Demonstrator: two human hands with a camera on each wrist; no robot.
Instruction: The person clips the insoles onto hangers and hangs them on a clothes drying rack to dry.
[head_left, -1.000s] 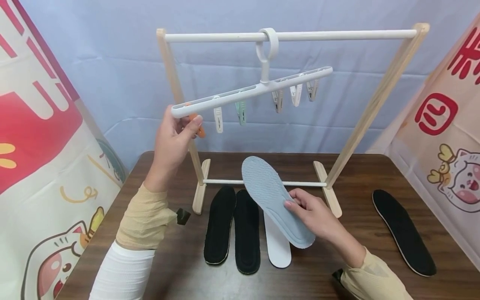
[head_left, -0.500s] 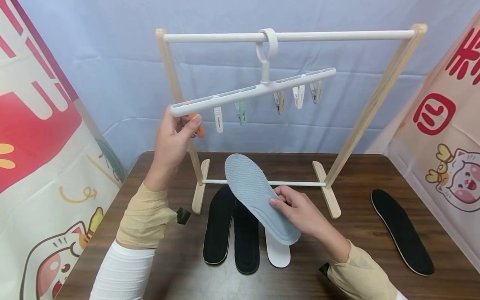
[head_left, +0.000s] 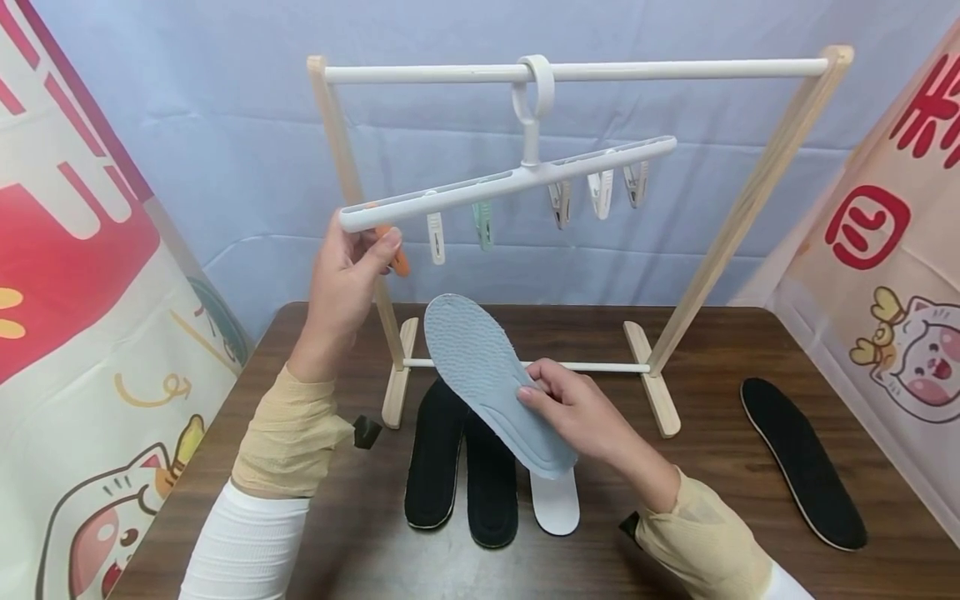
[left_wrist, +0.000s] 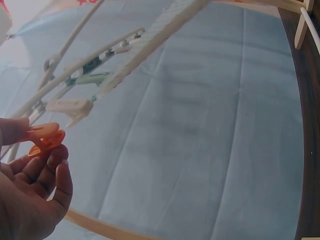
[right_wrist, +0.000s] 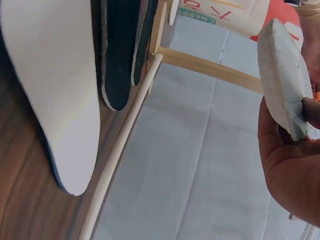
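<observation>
My left hand pinches an orange clothes peg at the lower, left end of a tilted white clip hanger. The left wrist view shows the peg between thumb and fingers. My right hand grips a light blue insole by its side, thumb on top. Held above the table, the insole slants up to the left, its wider end below and right of the peg. It overlaps two black insoles and a white insole in the head view.
The hanger hooks over the white rail of a wooden-sided rack standing on the brown table. Several more pegs, white, green and greyish, hang along the hanger. Another black insole lies at the right.
My right hand has carried the light blue insole leftward and slightly up, toward the orange peg. My left hand keeps its pinch on the peg, nearly still.
</observation>
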